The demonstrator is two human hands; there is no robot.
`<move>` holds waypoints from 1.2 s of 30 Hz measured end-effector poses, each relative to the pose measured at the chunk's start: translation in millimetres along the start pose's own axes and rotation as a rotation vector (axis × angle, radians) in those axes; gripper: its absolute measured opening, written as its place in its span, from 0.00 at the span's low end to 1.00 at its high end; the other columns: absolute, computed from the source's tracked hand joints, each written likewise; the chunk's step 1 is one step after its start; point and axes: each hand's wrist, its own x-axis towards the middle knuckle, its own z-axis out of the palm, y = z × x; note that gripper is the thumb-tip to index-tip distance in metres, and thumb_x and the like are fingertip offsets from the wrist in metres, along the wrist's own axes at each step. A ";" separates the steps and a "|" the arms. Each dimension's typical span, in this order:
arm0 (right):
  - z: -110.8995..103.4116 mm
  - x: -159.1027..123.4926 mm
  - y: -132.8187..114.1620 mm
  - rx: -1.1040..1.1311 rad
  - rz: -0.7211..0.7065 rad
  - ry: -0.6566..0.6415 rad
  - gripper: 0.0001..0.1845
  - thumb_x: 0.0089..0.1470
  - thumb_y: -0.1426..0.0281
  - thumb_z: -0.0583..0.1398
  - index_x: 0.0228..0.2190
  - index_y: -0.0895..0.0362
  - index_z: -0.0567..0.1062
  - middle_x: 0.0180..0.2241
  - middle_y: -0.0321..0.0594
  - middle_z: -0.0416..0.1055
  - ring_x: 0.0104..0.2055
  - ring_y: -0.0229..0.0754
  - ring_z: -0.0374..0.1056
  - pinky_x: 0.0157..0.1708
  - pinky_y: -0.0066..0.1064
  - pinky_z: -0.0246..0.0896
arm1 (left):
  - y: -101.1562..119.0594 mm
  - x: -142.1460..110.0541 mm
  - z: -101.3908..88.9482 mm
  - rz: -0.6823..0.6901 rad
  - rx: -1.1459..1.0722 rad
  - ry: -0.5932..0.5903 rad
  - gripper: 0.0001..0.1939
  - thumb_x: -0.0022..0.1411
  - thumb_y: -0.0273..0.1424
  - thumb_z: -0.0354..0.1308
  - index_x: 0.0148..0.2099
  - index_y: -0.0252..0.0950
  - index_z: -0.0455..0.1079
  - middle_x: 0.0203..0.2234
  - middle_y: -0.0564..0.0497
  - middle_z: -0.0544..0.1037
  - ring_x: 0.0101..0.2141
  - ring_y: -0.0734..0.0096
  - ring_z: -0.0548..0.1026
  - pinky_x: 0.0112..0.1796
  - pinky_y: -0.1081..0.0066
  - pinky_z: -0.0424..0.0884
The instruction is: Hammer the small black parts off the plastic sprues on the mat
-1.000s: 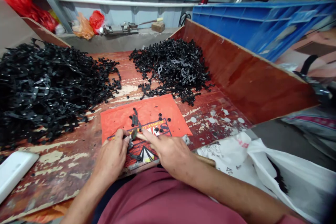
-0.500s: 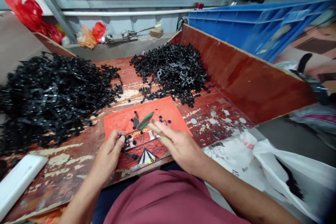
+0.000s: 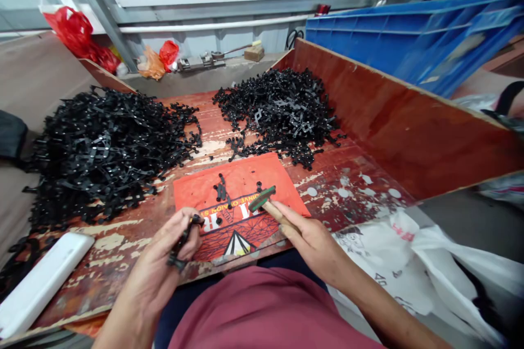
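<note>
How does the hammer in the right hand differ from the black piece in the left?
The hammer has a pale handle and greenish head; the black piece looks dark throughout. The hammer's head juts beyond the right hand; the black piece lies among the left hand's fingers. Both are held.

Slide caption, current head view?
Left hand holds a black part; right hand grips a green-headed hammer above a printed sheet.

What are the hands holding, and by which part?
The right hand holds a hammer by its wooden handle. The left hand holds a slim black piece, though exactly where along it is unclear.
</note>
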 end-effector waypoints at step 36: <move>69.7 86.7 -71.2 -0.673 -0.188 -0.250 0.13 0.60 0.79 0.54 0.41 0.63 0.78 0.38 0.55 0.79 0.39 0.49 0.76 0.38 0.35 0.68 | -9.0 -36.8 -56.5 0.239 0.046 0.705 0.19 0.48 0.43 0.72 0.40 0.42 0.73 0.30 0.60 0.73 0.25 0.80 0.67 0.21 0.84 0.64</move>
